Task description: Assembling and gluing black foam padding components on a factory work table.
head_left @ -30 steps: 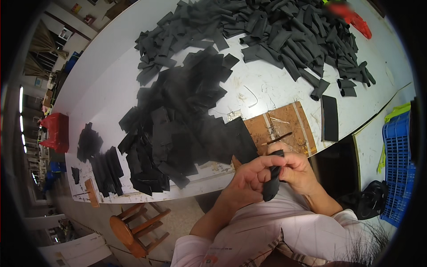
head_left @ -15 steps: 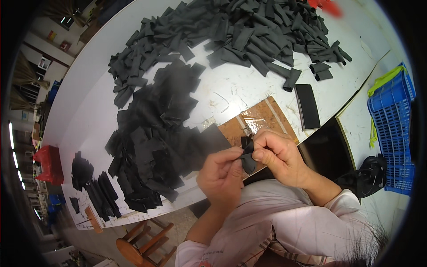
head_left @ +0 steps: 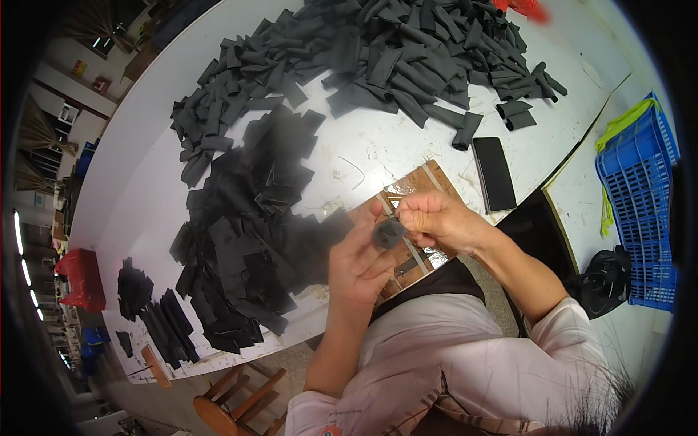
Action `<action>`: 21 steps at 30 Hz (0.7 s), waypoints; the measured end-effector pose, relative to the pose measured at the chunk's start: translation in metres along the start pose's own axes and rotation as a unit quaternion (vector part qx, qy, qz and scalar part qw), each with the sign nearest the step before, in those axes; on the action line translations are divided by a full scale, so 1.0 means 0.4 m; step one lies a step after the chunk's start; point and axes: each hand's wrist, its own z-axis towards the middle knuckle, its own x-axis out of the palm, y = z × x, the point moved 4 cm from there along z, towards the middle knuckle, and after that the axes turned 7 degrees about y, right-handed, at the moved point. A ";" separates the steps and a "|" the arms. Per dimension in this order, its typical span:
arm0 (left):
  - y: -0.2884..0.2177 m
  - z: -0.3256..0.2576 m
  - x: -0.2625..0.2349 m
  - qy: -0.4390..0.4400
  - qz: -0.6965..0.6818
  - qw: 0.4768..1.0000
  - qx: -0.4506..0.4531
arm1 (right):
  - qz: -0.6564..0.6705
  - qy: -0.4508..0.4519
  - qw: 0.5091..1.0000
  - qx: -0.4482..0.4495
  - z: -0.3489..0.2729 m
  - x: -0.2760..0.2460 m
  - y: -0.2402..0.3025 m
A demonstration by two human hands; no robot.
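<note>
Flat black pieces [head_left: 240, 247] heaped along worktop's [head_left: 138, 203] near edge, likely for left-side reach. Left hand [head_left: 360, 265] half-curled, clasping black tube [head_left: 389, 232] above near edge, end up. Right hand [head_left: 443, 221] curled tight, apparently pinching its right rim, presumably to steady it. Phone [head_left: 494, 174] by right edge, probably out of the way.

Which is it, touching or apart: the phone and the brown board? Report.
Apart: the head view shows white tabletop between phone and brown board.
</note>
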 end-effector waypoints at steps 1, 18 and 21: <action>-0.001 0.000 -0.004 0.007 -0.002 1.000 0.003 | 0.002 -0.001 1.000 0.001 0.001 -0.008 -0.009; 0.009 -0.037 0.025 0.062 0.081 0.993 0.055 | -0.202 0.062 0.975 -0.076 0.046 0.001 0.025; 0.030 -0.036 0.089 0.187 -0.015 0.982 0.019 | -0.174 0.104 0.968 -0.151 0.037 0.046 0.085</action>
